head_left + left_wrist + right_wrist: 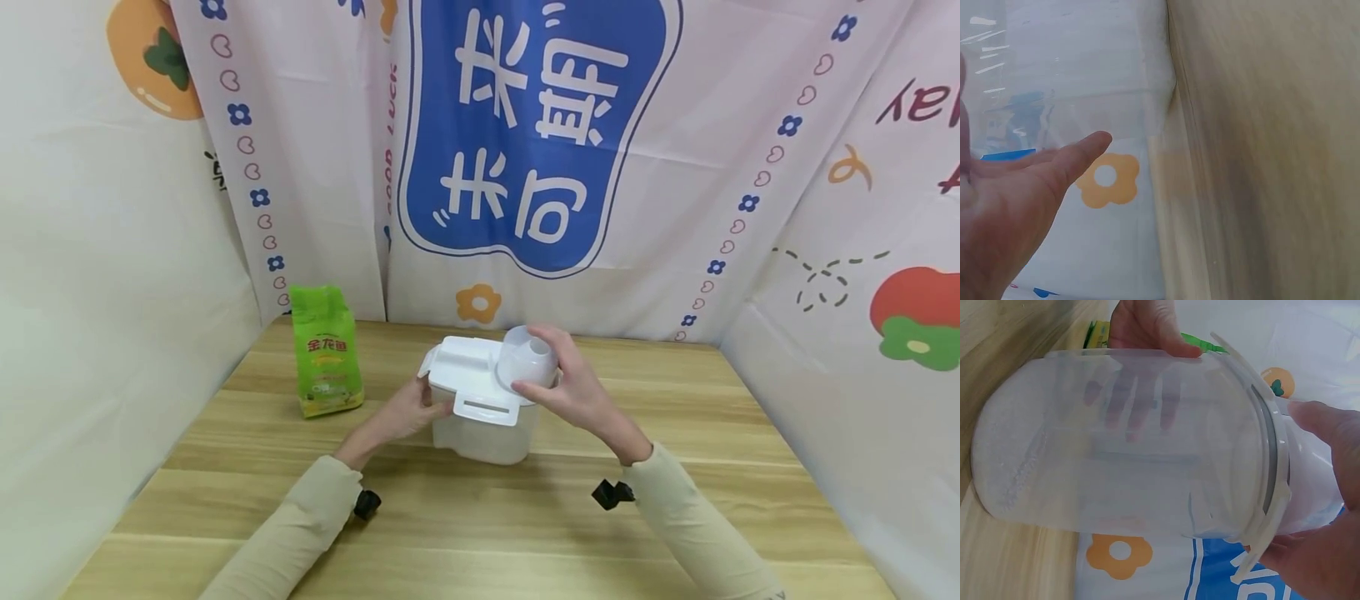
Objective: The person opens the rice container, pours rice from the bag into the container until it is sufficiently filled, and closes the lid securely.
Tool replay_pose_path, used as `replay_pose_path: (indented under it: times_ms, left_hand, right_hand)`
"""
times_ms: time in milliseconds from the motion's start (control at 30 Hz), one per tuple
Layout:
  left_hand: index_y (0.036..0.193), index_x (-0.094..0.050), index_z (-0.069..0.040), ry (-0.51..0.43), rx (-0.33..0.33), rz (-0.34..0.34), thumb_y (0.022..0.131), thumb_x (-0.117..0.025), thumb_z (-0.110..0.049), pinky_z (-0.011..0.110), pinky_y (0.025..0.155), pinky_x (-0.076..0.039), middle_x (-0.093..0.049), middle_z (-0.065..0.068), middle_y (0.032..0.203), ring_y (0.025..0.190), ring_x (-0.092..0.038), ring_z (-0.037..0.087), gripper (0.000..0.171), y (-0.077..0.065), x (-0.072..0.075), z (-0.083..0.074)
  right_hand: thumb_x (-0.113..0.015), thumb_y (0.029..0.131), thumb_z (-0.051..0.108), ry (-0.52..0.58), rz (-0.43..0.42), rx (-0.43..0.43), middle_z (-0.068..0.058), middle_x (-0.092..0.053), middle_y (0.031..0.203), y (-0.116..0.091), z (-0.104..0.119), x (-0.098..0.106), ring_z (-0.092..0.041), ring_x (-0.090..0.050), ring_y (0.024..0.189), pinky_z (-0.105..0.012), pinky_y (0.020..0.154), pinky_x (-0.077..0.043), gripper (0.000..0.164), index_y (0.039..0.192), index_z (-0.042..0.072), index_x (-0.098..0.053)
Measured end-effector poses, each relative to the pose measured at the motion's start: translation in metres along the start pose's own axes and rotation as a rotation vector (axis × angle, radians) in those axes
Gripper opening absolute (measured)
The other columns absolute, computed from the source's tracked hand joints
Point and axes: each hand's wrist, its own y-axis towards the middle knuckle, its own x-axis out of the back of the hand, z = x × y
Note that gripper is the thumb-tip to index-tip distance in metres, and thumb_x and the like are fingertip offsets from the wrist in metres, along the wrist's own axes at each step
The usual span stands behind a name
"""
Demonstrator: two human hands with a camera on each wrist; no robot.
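A clear plastic storage container (483,440) with a white lid (465,367) stands upright on the wooden table. Whitish contents (1019,469) lie at its bottom. My left hand (408,408) grips its left side, thumb at the front and fingers behind, visible through the clear wall in the right wrist view. On the right end of the lid sits a translucent measuring cup (525,360), and my right hand (573,383) holds it between thumb and fingers. The lid's front latch (486,408) sticks outward, as does the latch at its left end.
A green bag (327,354) with printed red characters stands on the table (480,533) at the back left. Printed cloth walls (540,292) enclose the table at the back and both sides. Small black devices (611,494) sit at both wrists.
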Motion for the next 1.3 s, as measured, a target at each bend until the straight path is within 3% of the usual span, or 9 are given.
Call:
replay_pose_path:
  times_ms: [267, 500, 633, 767, 933, 1033, 1200, 1300]
  left_hand:
    - [0.157, -0.016, -0.02, 0.065, 0.095, -0.027, 0.092, -0.069, -0.03, 0.055, 0.116, -0.031, -0.023, 0.009, 0.162, 0.148, -0.024, 0.034, 0.085, -0.003, 0.002, -0.002]
    - [0.158, -0.014, -0.023, 0.082, 0.09, -0.035, 0.093, -0.069, -0.03, 0.058, 0.117, -0.027, -0.018, 0.007, 0.164, 0.15, -0.019, 0.034, 0.085, -0.003, 0.002, 0.0]
    - [0.158, -0.01, -0.026, 0.095, 0.087, -0.032, 0.093, -0.069, -0.031, 0.058, 0.118, -0.025, -0.014, 0.006, 0.165, 0.151, -0.016, 0.033, 0.088, -0.004, 0.003, 0.0]
    - [0.158, -0.008, -0.031, 0.089, 0.123, -0.028, 0.091, -0.07, -0.036, 0.057, 0.117, -0.028, -0.01, 0.004, 0.166, 0.15, -0.019, 0.035, 0.092, -0.005, 0.004, -0.002]
    - [0.157, 0.0, -0.036, 0.088, 0.202, -0.032, 0.088, -0.071, -0.045, 0.055, 0.113, -0.036, -0.004, 0.006, 0.167, 0.146, -0.028, 0.041, 0.1, -0.008, 0.005, -0.004]
    - [0.157, 0.0, -0.038, 0.067, 0.195, -0.03, 0.088, -0.071, -0.043, 0.051, 0.112, -0.039, -0.012, 0.008, 0.166, 0.145, -0.031, 0.037, 0.099, -0.008, 0.005, -0.004]
    - [0.156, -0.01, -0.04, 0.033, 0.163, -0.004, 0.09, -0.071, -0.036, 0.048, 0.109, -0.043, -0.037, 0.01, 0.155, 0.14, -0.042, 0.032, 0.09, -0.008, 0.007, -0.002]
    - [0.155, -0.014, -0.04, 0.029, 0.155, 0.006, 0.09, -0.071, -0.034, 0.049, 0.108, -0.045, -0.043, 0.011, 0.15, 0.137, -0.045, 0.033, 0.087, -0.007, 0.007, -0.001]
  right_hand:
    - [-0.084, 0.076, 0.01, 0.044, -0.039, 0.018, -0.013, -0.049, 0.139, -0.001, -0.002, -0.004, -0.028, -0.051, 0.122, -0.047, 0.084, -0.056, 0.065, 0.134, 0.011, -0.054]
    - [-0.083, 0.076, 0.005, 0.088, -0.064, -0.005, -0.015, -0.049, 0.139, 0.001, 0.004, -0.004, -0.029, -0.053, 0.119, -0.049, 0.082, -0.058, 0.063, 0.132, 0.009, -0.055]
    - [-0.079, 0.078, -0.001, 0.096, -0.086, -0.016, -0.02, -0.049, 0.137, 0.005, 0.024, -0.001, -0.033, -0.054, 0.115, -0.048, 0.08, -0.058, 0.057, 0.129, 0.001, -0.055]
    - [-0.078, 0.078, -0.003, 0.118, -0.124, -0.012, -0.024, -0.051, 0.135, 0.006, 0.039, 0.002, -0.032, -0.055, 0.113, -0.04, 0.081, -0.058, 0.054, 0.127, -0.005, -0.055]
    - [-0.078, 0.078, -0.005, 0.155, -0.184, -0.006, -0.026, -0.052, 0.134, 0.007, 0.043, 0.003, -0.031, -0.055, 0.115, -0.022, 0.088, -0.053, 0.052, 0.125, -0.008, -0.055]
    - [-0.077, 0.079, -0.004, 0.172, -0.21, -0.024, -0.025, -0.051, 0.135, 0.006, 0.042, 0.005, -0.032, -0.055, 0.115, -0.017, 0.089, -0.051, 0.052, 0.126, -0.007, -0.055]
    - [-0.075, 0.08, -0.006, 0.173, -0.23, -0.061, -0.025, -0.051, 0.136, 0.003, 0.039, 0.01, -0.03, -0.056, 0.111, -0.015, 0.086, -0.051, 0.051, 0.127, -0.007, -0.054]
    - [-0.074, 0.08, -0.009, 0.169, -0.255, -0.055, -0.027, -0.052, 0.135, 0.001, 0.034, 0.012, -0.024, -0.057, 0.106, -0.015, 0.082, -0.052, 0.05, 0.126, -0.009, -0.054]
